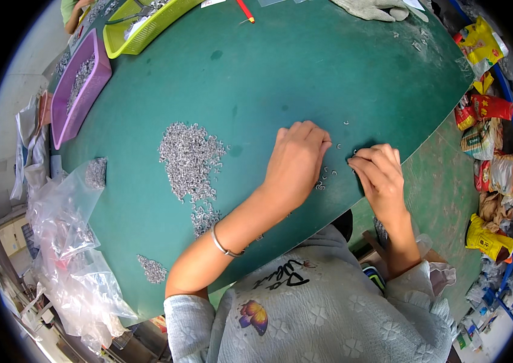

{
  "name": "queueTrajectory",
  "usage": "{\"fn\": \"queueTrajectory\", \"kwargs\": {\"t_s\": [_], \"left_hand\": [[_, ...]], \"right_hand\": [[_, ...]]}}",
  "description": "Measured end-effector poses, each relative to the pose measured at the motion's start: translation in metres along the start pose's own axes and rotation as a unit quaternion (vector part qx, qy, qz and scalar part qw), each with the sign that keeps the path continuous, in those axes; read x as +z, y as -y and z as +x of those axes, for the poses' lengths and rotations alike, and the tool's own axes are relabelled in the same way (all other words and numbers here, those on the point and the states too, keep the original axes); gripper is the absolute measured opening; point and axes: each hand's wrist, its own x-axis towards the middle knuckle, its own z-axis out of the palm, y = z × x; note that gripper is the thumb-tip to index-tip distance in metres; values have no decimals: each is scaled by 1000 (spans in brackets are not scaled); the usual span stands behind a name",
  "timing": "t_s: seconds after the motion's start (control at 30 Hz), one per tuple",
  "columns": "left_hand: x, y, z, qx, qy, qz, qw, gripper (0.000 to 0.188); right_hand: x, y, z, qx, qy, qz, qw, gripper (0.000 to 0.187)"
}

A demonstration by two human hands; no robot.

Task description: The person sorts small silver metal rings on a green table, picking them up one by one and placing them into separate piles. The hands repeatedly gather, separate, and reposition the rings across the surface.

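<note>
My left hand (296,160) lies palm down on the green table mat (281,72), fingers curled over a few small silver metal pieces (327,175). My right hand (376,172) rests just to its right, fingertips pinched together at tiny pieces on the mat. Whether it holds one is hidden by the fingers. A large pile of the same small silver pieces (191,158) lies to the left of my left hand. A thin metal bracelet (222,245) circles my left wrist.
A purple basket (81,85) with silver pieces and a yellow-green basket (141,27) stand at the far left. Clear plastic bags (66,242) hang off the left edge. A red pen (245,10) and grey glove (371,9) lie far back. Snack packets (489,133) crowd the right.
</note>
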Motion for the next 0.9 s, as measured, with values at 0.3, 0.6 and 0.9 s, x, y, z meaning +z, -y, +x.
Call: {"fn": "queueTrajectory", "kwargs": {"t_s": [0.3, 0.6, 0.9], "left_hand": [[-14, -10, -9, -25, 72, 13, 997, 15], [8, -6, 5, 45, 7, 28, 999, 14], [3, -2, 0, 31, 39, -33, 998, 13]], "right_hand": [[-1, -1, 10, 66, -13, -25, 997, 18], [1, -5, 6, 41, -22, -24, 999, 18], [0, -7, 4, 108, -23, 44, 993, 14]]}}
